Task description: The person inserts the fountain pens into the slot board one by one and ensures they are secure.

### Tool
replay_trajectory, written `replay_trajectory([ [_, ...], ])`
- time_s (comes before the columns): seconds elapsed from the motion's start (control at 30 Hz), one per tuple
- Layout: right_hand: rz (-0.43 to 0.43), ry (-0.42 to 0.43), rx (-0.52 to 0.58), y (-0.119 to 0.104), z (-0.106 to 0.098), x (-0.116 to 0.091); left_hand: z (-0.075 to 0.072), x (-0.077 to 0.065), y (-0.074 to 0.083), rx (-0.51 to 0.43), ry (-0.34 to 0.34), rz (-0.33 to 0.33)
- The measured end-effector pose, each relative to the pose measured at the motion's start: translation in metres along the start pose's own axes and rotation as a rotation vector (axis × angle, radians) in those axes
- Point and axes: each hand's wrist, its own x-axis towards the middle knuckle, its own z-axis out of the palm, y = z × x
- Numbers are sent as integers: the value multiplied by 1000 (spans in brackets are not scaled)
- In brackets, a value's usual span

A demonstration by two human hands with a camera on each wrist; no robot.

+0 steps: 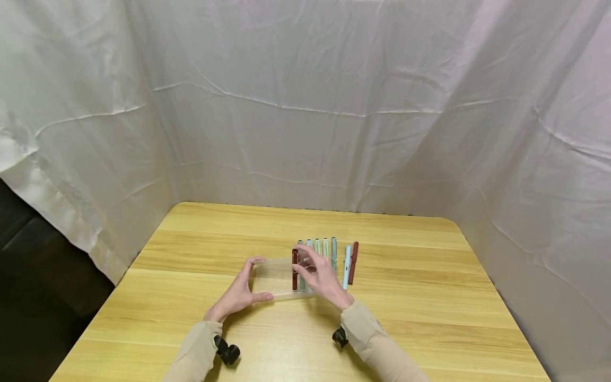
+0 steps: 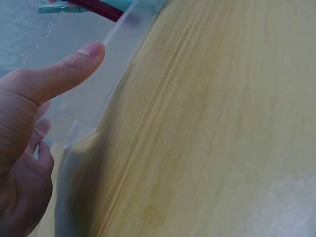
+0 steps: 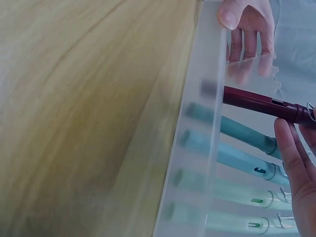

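Note:
A frosted, see-through pen tray with a scalloped edge lies on the table. My left hand grips its left end, the thumb along the front wall and the fingers at the back. With thumb and fingers my right hand pinches a dark red pen, whose lower end is inside the tray's front wall. Beside that pen, in the right wrist view, a teal pen, a light blue pen and pale green pens lie side by side in the tray. My right hand partly hides them in the head view.
On the table right of the tray lie a light blue pen and another red pen, side by side. The wooden table is bounded by pale hanging cloth at the back and sides.

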Motion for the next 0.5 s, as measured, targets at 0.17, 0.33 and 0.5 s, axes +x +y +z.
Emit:
replay_trajectory([
  [0.17, -18, 7, -70, 1, 2, -1, 0, -1, 1, -4, -3, 1],
  [0.33, -21, -3, -105, -1, 2, 0, 0, 0, 1, 0, 2, 5],
  [0.5, -14, 16, -168, -2, 2, 2, 0, 0, 0, -6, 2, 7],
])
